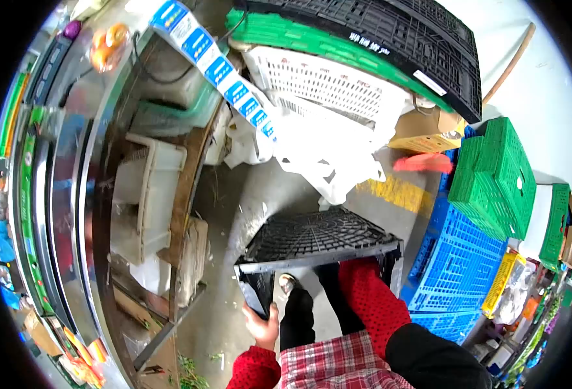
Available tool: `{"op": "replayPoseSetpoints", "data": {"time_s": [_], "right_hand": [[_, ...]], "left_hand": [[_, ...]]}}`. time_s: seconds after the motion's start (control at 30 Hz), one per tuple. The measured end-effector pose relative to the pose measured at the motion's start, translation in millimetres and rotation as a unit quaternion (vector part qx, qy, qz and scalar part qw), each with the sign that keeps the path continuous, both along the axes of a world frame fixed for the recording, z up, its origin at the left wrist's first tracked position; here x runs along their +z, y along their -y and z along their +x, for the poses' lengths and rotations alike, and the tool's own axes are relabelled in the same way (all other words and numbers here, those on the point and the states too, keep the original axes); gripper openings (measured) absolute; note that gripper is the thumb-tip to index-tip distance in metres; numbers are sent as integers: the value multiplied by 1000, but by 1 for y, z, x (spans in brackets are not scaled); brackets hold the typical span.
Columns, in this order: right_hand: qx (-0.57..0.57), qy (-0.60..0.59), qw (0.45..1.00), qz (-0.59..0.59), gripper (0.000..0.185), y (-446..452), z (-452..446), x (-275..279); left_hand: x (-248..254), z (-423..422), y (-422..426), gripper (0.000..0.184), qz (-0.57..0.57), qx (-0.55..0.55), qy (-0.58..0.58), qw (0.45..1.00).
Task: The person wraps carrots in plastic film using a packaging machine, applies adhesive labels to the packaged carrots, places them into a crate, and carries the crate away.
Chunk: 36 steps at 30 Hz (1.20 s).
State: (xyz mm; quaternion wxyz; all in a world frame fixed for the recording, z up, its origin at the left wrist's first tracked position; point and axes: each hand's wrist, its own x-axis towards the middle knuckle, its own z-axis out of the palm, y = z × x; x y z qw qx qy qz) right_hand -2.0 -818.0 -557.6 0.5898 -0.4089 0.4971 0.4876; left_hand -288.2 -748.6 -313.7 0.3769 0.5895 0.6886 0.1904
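Note:
A black plastic crate (318, 233) with a grid-like base is held tilted in front of my legs. My left hand (261, 326) is closed on the crate's near left side panel, thumb and fingers around its lower end. On the other side, my right arm in a red dotted sleeve (373, 301) reaches in under the crate's near edge. The crate hides my right hand, so its fingers do not show. Just beyond the crate lies a heap of white plastic bags (325, 155) on the floor.
Black and green crates (338, 42) are stacked above a white basket (318, 78) ahead. Blue crates (461, 259) and green crates (496, 181) stand at right. Along the left runs a metal-edged counter (91, 194) with a white bin (160, 194) beneath. Leaves (192, 373) litter the floor.

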Motion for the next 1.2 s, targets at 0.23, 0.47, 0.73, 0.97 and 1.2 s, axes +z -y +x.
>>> {"op": "replayPoseSetpoints", "data": {"time_s": [0.23, 0.47, 0.73, 0.97, 1.2], "right_hand": [[68, 38, 997, 5, 74, 7, -31, 84], [121, 34, 992, -8, 74, 73, -27, 251], [96, 62, 993, -25, 73, 61, -13, 276], [85, 77, 993, 2, 73, 27, -23, 284], [74, 81, 994, -11, 74, 17, -53, 288]], "left_hand": [[-16, -30, 15, 63, 12, -21, -58, 998], [-24, -118, 91, 108, -418, 435, 297, 740], [27, -11, 73, 103, -304, 437, 423, 734], [-17, -17, 77, 78, -322, 580, 364, 654], [29, -23, 70, 63, -357, 362, 460, 728]]}}
